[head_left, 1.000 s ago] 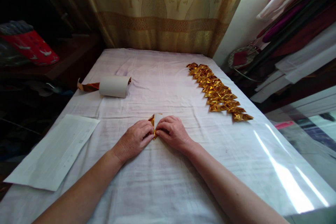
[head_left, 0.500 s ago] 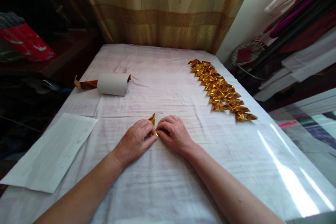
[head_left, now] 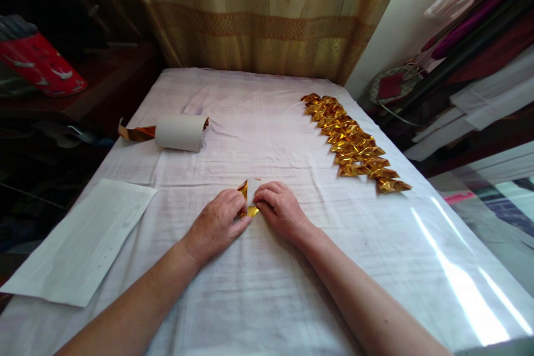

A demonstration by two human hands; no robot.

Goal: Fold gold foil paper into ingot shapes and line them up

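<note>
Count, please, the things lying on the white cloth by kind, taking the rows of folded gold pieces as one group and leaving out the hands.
Roll with gold foil at its ends: 1
Flat white paper: 1
Group of folded gold pieces: 1
Small gold-and-white piece: 1
Total: 4

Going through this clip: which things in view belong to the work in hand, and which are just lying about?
In the work:
- foil piece, at both hands' fingers
- left hand
- right hand
- folded pieces, probably, being similarly gold

Apparently lying about:
- red cup
- clothes
- sheet, though its role is unclear
- roll, possibly related: copper-coloured strip inside
</note>
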